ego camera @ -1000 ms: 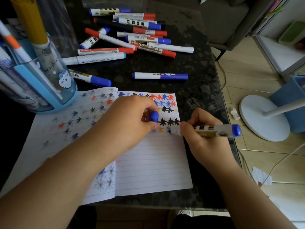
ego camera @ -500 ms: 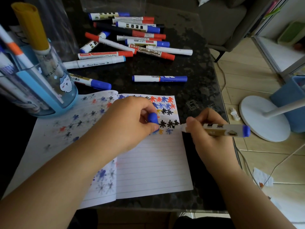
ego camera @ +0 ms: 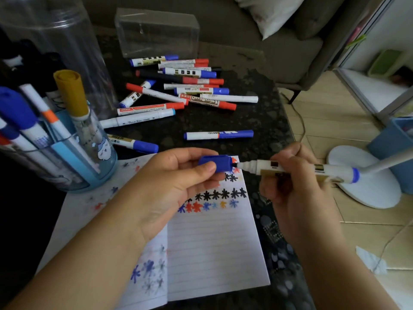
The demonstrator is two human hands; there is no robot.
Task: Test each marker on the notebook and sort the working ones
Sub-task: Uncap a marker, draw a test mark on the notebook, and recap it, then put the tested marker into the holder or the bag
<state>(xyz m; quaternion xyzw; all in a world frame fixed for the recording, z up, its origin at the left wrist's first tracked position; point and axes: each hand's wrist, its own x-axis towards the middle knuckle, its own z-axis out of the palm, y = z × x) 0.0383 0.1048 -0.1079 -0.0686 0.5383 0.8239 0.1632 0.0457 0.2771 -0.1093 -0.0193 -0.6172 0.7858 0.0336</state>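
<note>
An open lined notebook (ego camera: 214, 247) lies on the dark table, its pages dotted with black, blue, red and orange star marks. My left hand (ego camera: 169, 186) pinches a blue marker cap (ego camera: 215, 163) above the page. My right hand (ego camera: 297, 189) grips a white-and-gold marker (ego camera: 297, 170) with a blue end, lifted off the paper, its bare tip just at the cap's mouth. A heap of capped markers (ego camera: 185, 86) lies behind. A clear blue cup (ego camera: 89, 166) at the left holds several markers.
A lone blue marker (ego camera: 219, 134) and another blue-capped one (ego camera: 134, 143) lie just beyond the notebook. A clear plastic box (ego camera: 156, 32) stands at the back. The table edge (ego camera: 288, 130) runs down the right, with a white lamp base (ego camera: 366, 189) on the floor beyond.
My right hand lifted the marker off the page and turned its tip toward the cap. My left hand rose from the notebook and brought the blue cap up to meet the tip.
</note>
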